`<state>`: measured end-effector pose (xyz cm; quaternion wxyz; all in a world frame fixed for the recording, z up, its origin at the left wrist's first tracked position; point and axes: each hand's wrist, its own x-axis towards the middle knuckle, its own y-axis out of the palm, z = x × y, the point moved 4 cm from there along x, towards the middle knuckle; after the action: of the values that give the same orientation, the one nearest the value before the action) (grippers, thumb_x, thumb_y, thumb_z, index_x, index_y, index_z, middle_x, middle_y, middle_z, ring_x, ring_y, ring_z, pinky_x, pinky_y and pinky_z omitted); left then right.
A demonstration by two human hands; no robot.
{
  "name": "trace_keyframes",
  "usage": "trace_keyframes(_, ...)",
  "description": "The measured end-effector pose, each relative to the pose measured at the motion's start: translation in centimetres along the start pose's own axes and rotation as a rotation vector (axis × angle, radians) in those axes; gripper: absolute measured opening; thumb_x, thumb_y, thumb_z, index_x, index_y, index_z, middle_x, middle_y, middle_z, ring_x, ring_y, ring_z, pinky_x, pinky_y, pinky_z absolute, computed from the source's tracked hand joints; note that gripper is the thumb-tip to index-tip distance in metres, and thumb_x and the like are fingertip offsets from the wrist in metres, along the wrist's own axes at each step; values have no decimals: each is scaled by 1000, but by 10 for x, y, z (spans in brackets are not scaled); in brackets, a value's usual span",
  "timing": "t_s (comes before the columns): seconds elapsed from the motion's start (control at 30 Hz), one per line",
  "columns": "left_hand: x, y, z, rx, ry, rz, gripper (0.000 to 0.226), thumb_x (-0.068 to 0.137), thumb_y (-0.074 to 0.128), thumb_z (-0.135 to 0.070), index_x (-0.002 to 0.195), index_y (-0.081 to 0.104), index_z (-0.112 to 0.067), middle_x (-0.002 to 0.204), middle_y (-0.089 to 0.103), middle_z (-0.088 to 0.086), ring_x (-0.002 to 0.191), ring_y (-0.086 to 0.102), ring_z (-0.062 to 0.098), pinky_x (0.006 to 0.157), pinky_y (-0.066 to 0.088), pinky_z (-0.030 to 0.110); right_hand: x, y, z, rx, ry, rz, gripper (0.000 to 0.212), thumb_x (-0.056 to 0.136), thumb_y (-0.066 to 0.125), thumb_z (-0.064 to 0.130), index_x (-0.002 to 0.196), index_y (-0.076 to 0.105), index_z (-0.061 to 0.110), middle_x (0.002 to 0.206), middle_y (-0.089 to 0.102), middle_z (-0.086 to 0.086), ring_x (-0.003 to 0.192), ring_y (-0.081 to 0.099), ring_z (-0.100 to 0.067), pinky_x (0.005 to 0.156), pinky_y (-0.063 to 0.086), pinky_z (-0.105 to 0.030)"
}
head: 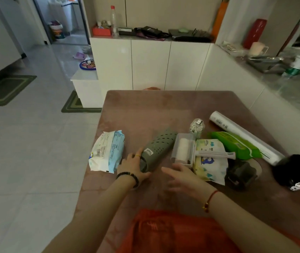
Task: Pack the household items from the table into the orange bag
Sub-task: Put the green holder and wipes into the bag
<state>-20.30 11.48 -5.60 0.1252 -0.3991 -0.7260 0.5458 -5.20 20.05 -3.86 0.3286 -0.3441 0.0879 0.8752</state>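
The orange bag [165,232] lies at the near edge of the brown table [145,110], between my forearms. A grey-green perforated rolled mat [157,149] lies in the middle. My left hand [133,166] wraps around its near end. My right hand [180,177] hovers just right of it, fingers apart, holding nothing. A white-and-blue wipes pack [107,151] sits to the left. To the right lie a lint roller [184,149], a yellow-white pouch [210,161], a green wipes pack [236,145], a cotton swab jar [197,127] and a white film roll [240,134].
A dark tape dispenser [240,175] and a black round object [297,170] sit at the table's right end. White cabinets [149,64] stand behind the table, a cluttered counter [277,70] to the right. Tiled floor with green mats [5,88] lies left.
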Motion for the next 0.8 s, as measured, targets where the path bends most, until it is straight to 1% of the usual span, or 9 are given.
trace_keyframes(0.13, 4, 1, -2, -125, -54, -13, 93, 66, 67, -44, 141, 13, -37, 131, 43, 9, 113, 50, 32, 92, 47, 41, 0, -1, -4, 31, 7, 33, 77, 80, 70, 29, 143, 27, 19, 144, 39, -13, 118, 50, -31, 69, 53, -31)
trace_keyframes(0.27, -17, -15, -7, -665, -124, -61, 82, 69, 73, -30, 139, 31, -25, 136, 47, 7, 118, 49, 23, 95, 40, 28, -16, -8, 8, 70, -68, 60, 71, 81, 69, 28, 141, 33, 16, 128, 50, -6, 102, 58, -22, 70, 54, -31)
trace_keyframes(0.33, -40, -34, -12, -832, -98, -116, 76, 70, 75, -25, 136, 36, -24, 131, 49, 1, 112, 49, 16, 91, 37, 22, -33, -10, 19, 122, -109, 95, 74, 77, 72, 31, 140, 36, 16, 118, 55, -2, 100, 60, -23, 74, 55, -35)
trace_keyframes(0.4, -71, -60, -19, -895, 29, -192, 67, 71, 75, -24, 127, 41, -36, 115, 52, -16, 98, 51, 1, 83, 40, 11, -57, -12, 36, 197, -160, 156, 87, 64, 75, 43, 138, 36, 19, 123, 54, -7, 107, 59, -27, 75, 56, -39)
trace_keyframes(0.47, -110, -89, -35, -840, 233, -235, 65, 70, 75, -21, 118, 39, -46, 102, 46, -38, 90, 51, -16, 71, 44, 2, -87, -20, 59, 287, -255, 204, 87, 55, 69, 55, 131, 42, 23, 126, 53, -9, 107, 61, -27, 73, 57, -40)
trace_keyframes(0.53, -147, -111, -54, -740, 422, -246, 73, 68, 77, -15, 124, 37, -40, 101, 45, -46, 95, 49, -23, 73, 42, -2, -120, -40, 81, 425, -379, 244, 74, 60, 62, 60, 124, 49, 27, 122, 58, -6, 104, 66, -23, 74, 58, -42)
trace_keyframes(0.63, -195, -129, -84, -498, 586, -276, 81, 60, 74, -34, 126, 29, -46, 118, 42, -33, 107, 45, -18, 85, 36, -3, -171, -83, 100, 534, -615, 360, 76, 54, 72, 58, 120, 57, 21, 127, 61, -5, 116, 60, -24, 91, 52, -48)
trace_keyframes(0.7, -220, -132, -98, -386, 662, -290, 79, 59, 68, -43, 126, 27, -49, 123, 43, -23, 111, 45, -10, 90, 36, 2, -207, -113, 96, 393, -791, 418, 75, 49, 82, 53, 114, 63, 21, 120, 66, -2, 114, 62, -21, 88, 55, -40)
trace_keyframes(0.8, -249, -127, -112, -296, 750, -272, 78, 61, 68, -41, 130, 32, -46, 125, 50, -9, 114, 47, -3, 96, 39, 10, -242, -158, 68, 352, -844, 594, 50, 78, 72, 21, 126, 57, 21, 121, 67, -2, 115, 60, -19, 94, 52, -36)
